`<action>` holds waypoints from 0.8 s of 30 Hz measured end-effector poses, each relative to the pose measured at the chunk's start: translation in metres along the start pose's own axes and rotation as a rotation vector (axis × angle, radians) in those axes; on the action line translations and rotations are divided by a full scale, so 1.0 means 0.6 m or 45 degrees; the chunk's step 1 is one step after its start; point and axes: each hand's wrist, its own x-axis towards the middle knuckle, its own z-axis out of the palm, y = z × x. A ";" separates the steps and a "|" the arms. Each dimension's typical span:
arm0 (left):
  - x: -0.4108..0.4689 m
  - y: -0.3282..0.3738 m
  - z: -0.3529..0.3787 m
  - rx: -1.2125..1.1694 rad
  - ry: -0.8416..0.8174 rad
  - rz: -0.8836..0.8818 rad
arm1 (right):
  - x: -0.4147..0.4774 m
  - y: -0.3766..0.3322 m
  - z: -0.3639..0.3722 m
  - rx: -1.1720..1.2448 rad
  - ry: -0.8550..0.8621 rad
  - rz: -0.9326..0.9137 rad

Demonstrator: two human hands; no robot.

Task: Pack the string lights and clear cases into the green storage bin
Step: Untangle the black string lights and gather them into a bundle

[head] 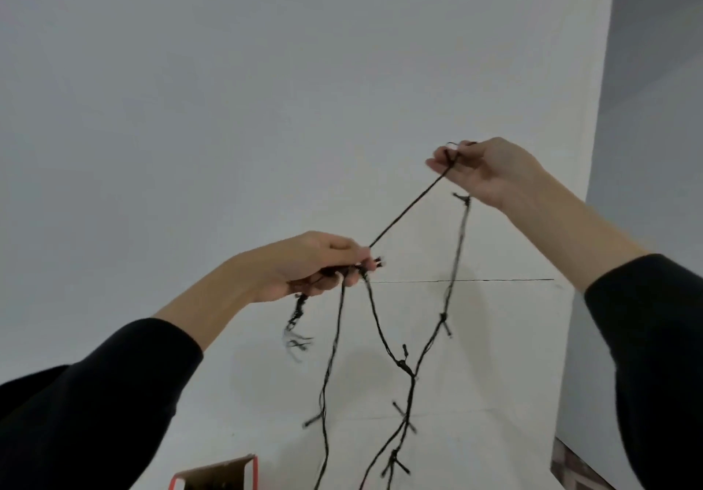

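Both hands raised: left hand (304,265) grips bunched string lights (409,219), right hand (483,170) pinches the taut strand above; loops dangle below.

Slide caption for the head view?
Left hand grips bunched string lights; right hand pinches them higher, one length taut between.

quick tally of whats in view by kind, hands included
hands: 2, left hand and right hand, both gripping the lights
string lights: 1 dark strand
cardboard box with a red edge: 1
total: 4
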 end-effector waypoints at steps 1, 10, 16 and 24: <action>-0.006 -0.009 -0.009 0.069 -0.025 -0.037 | 0.007 -0.008 -0.013 -0.029 0.053 -0.044; 0.006 0.014 -0.021 0.125 0.184 0.029 | -0.032 0.002 -0.038 -2.326 -0.250 0.128; 0.031 0.044 0.002 0.159 0.217 0.063 | -0.069 0.052 0.021 -1.670 -0.643 0.224; 0.016 0.021 -0.010 0.198 0.153 -0.018 | -0.066 0.024 0.025 -1.610 -0.485 -0.029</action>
